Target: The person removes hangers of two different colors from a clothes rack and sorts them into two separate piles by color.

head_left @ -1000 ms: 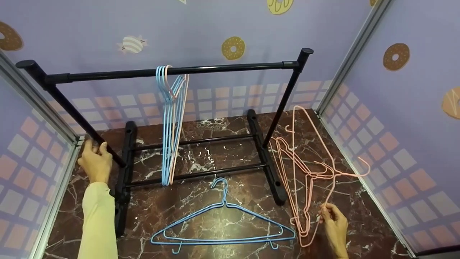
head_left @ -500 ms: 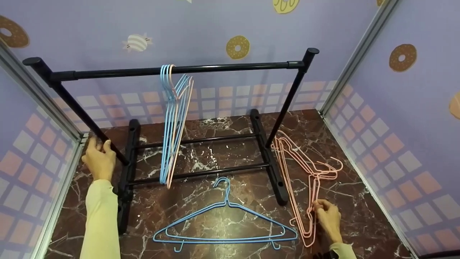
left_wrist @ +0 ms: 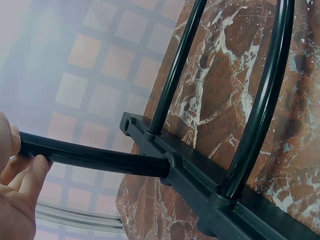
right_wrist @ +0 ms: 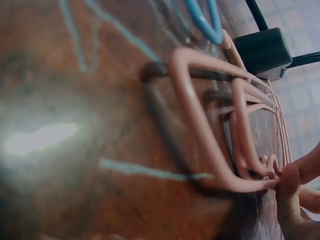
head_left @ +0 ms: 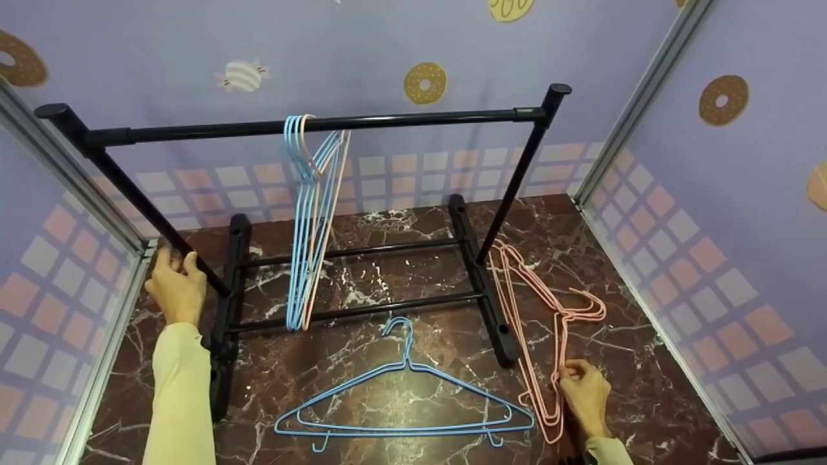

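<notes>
A small stack of pink hangers (head_left: 563,316) lies on the dark marbled tabletop, just right of the black rack (head_left: 413,121), overlapping, with the hooks pointing away from it. The right hand (head_left: 586,392) pinches pink wire between thumb and fingers near the stack's closer end; in the right wrist view the thumb meets the wire at a bent corner, though how many wires it holds cannot be told. The far ends of the stack lie close to the foot of the right upright (head_left: 515,187).

The left hand (head_left: 176,284) has its thumb and fingers wrapped around the lower part of the rack's left upright (head_left: 146,208). Blue hangers (head_left: 408,367) lie flat in front of the rack, hooks toward it, their right corners near the pink stack. From the top rail, left of its middle, hang blue hangers together with pink, hooked over the bar side by side. Two thin crossbars (head_left: 387,307) join the rack's feet.

Behind stands a lavender wall (head_left: 336,58) printed with doughnuts (head_left: 413,92), a striped sweet (head_left: 243,76) and, lower down, pink and white squares (head_left: 371,188).
</notes>
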{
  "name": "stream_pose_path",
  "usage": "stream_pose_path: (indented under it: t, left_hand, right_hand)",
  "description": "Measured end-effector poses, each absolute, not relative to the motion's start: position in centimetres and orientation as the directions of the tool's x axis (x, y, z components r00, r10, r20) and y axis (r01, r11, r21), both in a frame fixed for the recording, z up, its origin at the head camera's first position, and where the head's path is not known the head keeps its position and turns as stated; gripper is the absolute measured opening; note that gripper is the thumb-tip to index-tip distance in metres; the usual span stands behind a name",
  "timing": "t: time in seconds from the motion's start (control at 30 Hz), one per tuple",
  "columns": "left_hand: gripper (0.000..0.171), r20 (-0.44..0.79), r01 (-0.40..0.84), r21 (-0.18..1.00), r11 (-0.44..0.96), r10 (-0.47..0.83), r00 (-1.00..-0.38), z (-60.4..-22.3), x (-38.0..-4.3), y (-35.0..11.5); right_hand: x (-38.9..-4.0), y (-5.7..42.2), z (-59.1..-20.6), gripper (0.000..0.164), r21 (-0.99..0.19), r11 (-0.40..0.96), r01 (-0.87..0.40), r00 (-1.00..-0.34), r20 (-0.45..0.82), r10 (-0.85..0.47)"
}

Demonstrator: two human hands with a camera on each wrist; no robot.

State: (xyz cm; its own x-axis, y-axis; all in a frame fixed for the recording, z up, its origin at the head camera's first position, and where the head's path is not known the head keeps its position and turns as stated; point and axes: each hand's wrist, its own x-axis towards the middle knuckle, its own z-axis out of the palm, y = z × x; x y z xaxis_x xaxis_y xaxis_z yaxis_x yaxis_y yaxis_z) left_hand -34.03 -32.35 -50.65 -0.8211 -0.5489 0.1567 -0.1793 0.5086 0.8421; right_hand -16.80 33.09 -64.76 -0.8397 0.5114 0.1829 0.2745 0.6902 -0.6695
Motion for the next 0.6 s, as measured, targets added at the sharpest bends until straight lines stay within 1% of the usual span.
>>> stream_pose_path:
  t: [0.17, 0.27, 0.43, 0.6]
  left_hand:
    - [0.043, 0.187, -0.161, 0.841, 0.516, -0.558, -0.808, -50.7, -34.1, -32.3]
    - [0.043, 0.210, -0.139, 0.843, 0.519, -0.557, -0.803, -50.7, -34.1, -32.2]
    - [0.043, 0.229, -0.126, 0.842, 0.525, -0.559, -0.797, -50.7, -34.1, -32.0]
    - [0.041, 0.216, -0.118, 0.854, 0.507, -0.550, -0.807, -50.7, -33.8, -32.1]
  right_hand:
    - [-16.8, 32.7, -64.5, 0.010, -0.653, 0.714, 0.253, -0.839, 0.220, 0.498]
    - [-16.9, 32.1, -64.0, 0.015, -0.643, 0.743, 0.185, -0.832, 0.300, 0.467]
    - [-17.9, 30.1, -62.0, 0.019, -0.605, 0.796, -0.028, -0.796, 0.494, 0.348]
    - [-19.7, 26.4, -59.2, 0.022, -0.613, 0.760, -0.214, -0.770, 0.585, 0.255]
